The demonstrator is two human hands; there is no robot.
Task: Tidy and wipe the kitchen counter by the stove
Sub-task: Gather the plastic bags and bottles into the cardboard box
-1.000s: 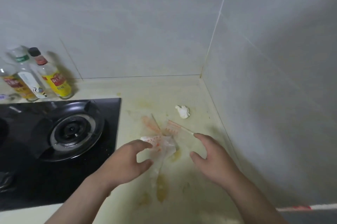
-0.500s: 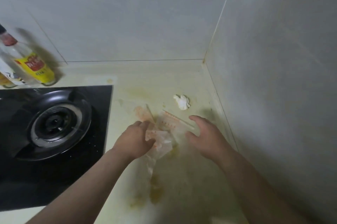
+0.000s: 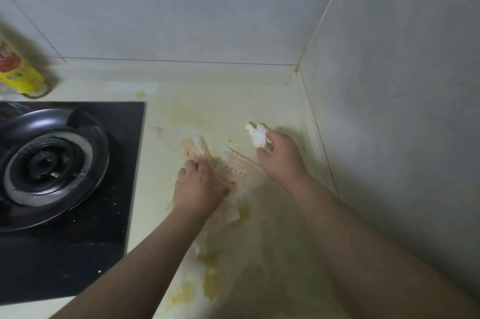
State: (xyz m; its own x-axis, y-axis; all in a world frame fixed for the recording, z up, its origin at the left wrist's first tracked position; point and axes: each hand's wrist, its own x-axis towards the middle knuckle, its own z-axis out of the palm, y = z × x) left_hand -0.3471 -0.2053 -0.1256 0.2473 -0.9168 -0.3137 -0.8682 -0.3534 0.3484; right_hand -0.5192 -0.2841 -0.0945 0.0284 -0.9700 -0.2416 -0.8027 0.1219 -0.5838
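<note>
One yellow-labelled bottle [image 3: 18, 72] is standing behind the stove [image 3: 104, 215], which is showing one burner [image 3: 49, 163]. Just right of the stove, on the stained desk [image 3: 220, 95], the left hand [image 3: 200, 186] is gripping one orange-printed wrapper [image 3: 241, 173] with curled fingers. Farther right, the right hand [image 3: 280, 157] is pinching one crumpled white tissue [image 3: 257, 134].

The wrapper [image 3: 241, 173] my left hand [image 3: 200, 186] grips is thin, crinkled clear plastic film with orange print. The wad [image 3: 257, 134] my right hand [image 3: 281, 157] pinches looks like soft, crumpled white paper tissue. The counter [image 3: 233, 95] is smooth and pale with a faint sheen, smeared with greasy yellow stains. The stove top [image 3: 124, 131] is glossy black glass, and its burner ring [image 3: 87, 150] is dull grey metal. The wall tiles [image 3: 181, 7] look smooth and matt.
</note>
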